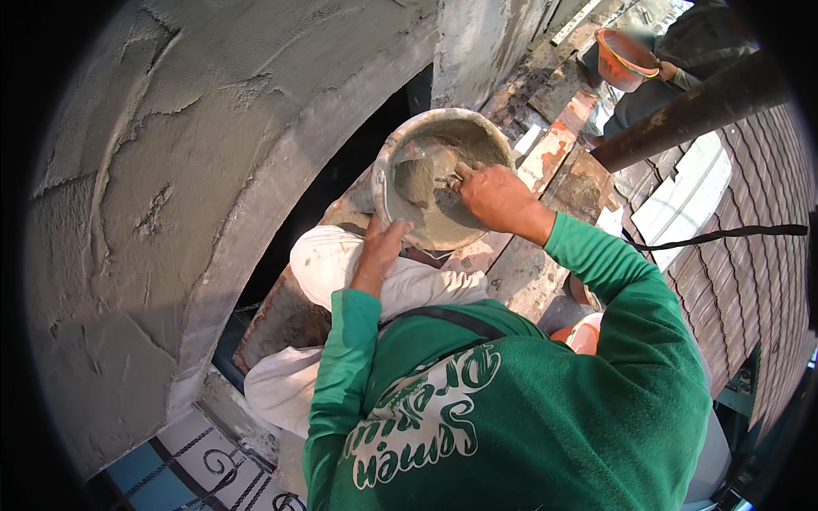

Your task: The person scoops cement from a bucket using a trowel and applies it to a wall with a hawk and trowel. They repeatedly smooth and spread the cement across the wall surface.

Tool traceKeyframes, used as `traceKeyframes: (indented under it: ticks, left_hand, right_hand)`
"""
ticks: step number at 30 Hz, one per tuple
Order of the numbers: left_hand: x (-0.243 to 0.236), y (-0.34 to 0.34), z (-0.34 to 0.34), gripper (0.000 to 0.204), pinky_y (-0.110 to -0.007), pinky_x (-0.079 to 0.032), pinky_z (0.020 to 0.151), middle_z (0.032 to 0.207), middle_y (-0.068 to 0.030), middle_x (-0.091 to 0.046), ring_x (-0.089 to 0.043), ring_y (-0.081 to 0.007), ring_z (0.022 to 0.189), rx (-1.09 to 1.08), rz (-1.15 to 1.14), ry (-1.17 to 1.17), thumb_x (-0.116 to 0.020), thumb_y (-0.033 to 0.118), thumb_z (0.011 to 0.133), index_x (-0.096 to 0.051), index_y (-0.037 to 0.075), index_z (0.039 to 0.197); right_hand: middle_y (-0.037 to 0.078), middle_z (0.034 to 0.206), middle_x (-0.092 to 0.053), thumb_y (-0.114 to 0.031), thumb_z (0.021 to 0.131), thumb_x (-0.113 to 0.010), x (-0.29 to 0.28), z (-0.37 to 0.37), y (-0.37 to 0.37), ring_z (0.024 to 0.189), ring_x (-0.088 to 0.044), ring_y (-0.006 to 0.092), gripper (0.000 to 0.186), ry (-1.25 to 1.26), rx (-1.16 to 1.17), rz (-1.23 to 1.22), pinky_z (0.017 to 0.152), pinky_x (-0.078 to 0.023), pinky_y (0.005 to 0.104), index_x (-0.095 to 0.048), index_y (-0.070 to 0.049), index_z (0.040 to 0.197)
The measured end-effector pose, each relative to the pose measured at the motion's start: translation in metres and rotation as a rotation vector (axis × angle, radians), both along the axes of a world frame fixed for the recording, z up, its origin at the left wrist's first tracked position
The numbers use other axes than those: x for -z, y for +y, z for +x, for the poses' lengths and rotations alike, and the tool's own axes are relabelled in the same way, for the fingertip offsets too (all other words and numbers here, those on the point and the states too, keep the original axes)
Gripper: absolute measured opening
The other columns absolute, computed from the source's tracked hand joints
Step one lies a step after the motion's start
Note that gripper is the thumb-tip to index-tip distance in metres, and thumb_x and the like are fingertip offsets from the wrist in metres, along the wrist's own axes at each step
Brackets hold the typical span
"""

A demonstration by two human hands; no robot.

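Note:
A round bucket [384, 192], crusted with dried mortar, stands tilted toward me in front of my knees. Wet grey mortar [456, 223] lies inside it and coats its inner wall. My left hand [382, 249] is closed on the near left rim, thumb over the edge. Reaching in from the right, my right hand [498, 196] is curled in a fist over the mortar. It grips what looks like a trowel [415, 182], its blade smeared grey and its handle mostly hidden by my fingers.
Freshly plastered wall [162, 170] rises at left, with a dark gap [341, 170] beside it. Worn planks [528, 277] lie under the bucket. At far right, another person's hand [669, 71] holds an orange bucket [625, 64]. A pole [690, 111], black cable [724, 234] and tiled roof [750, 247] are rightward.

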State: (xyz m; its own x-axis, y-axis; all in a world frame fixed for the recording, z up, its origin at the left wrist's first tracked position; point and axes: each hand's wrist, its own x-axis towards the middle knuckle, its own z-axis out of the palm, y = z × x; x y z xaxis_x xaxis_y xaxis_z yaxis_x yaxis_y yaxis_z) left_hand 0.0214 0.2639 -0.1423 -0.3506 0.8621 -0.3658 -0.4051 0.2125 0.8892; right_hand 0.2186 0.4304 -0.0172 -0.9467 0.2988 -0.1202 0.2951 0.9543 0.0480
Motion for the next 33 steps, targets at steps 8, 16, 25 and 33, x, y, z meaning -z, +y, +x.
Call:
traceKeyframes:
  ticks: [8, 16, 25, 33]
  left_hand:
    - [0.005, 0.000, 0.003, 0.053, -0.036, -0.055, 0.088, 0.116, -0.0084, -0.065, -0.065, -0.0200, 0.104, -0.026, 0.016, -0.004, -0.066, 0.002, 0.087, -0.051, 0.001, 0.138]
    - [-0.002, 0.009, 0.010, 0.062, -0.033, -0.049, 0.101, 0.127, -0.0113, -0.064, -0.060, -0.0185, 0.115, 0.174, 0.142, 0.366, -0.064, -0.002, 0.087, -0.044, -0.002, 0.145]
    - [-0.038, 0.001, 0.007, 0.102, -0.043, -0.008, 0.128, 0.169, -0.0177, -0.023, -0.013, -0.0352, 0.159, 0.204, 0.313, 0.605, -0.057, -0.009, 0.078, -0.010, 0.013, 0.167]
    - [-0.051, 0.005, 0.011, 0.092, -0.046, 0.001, 0.128, 0.168, -0.0197, -0.026, -0.015, -0.0338, 0.159, 0.144, 0.360, 0.580, -0.054, -0.005, 0.080, -0.020, 0.008, 0.165]
  right_hand:
    - [0.020, 0.087, -0.071, -0.017, 0.093, -0.062, -0.021, 0.015, 0.034, 0.073, -0.071, 0.0320, 0.030, 0.032, 0.624, -1.273, 0.067, -0.061, 0.0387, -0.067, 0.009, 0.105]
    - [0.013, 0.071, -0.063, -0.005, 0.085, -0.066, -0.030, -0.002, 0.027, 0.052, -0.065, 0.0260, 0.014, 0.416, 1.117, -1.735, 0.040, -0.051, 0.0372, -0.062, 0.007, 0.090]
    - [0.039, 0.112, -0.061, -0.012, 0.085, -0.066, 0.024, -0.006, -0.048, 0.118, -0.055, 0.0538, 0.046, 0.261, 0.271, -0.591, 0.107, -0.043, 0.0550, -0.055, 0.013, 0.122]
    - [0.014, 0.089, -0.063, -0.012, 0.091, -0.061, -0.001, 0.002, -0.057, 0.079, -0.063, 0.0252, 0.033, 0.593, 0.657, -1.341, 0.072, -0.053, 0.0375, -0.058, 0.004, 0.120]
